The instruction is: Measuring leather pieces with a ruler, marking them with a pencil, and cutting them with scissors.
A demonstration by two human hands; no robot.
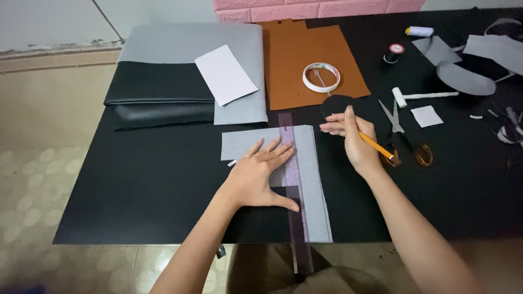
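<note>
My left hand (260, 177) lies flat, fingers spread, on a grey sheet (313, 179) and on a clear purple ruler (294, 163) that runs lengthwise over the sheet and past the table's near edge. My right hand (357, 142) hovers just right of the sheet, gripping an orange pencil (376, 146) whose back end points right. A black round cut-out (335, 104) lies just beyond the right hand's fingertips.
Scissors (400, 136) lie right of the right hand. Farther back are a tape roll (321, 77) on a brown sheet (305, 54), a white card (225, 74) on folded grey and black material (163, 87), thread spools, a white marker and grey scraps.
</note>
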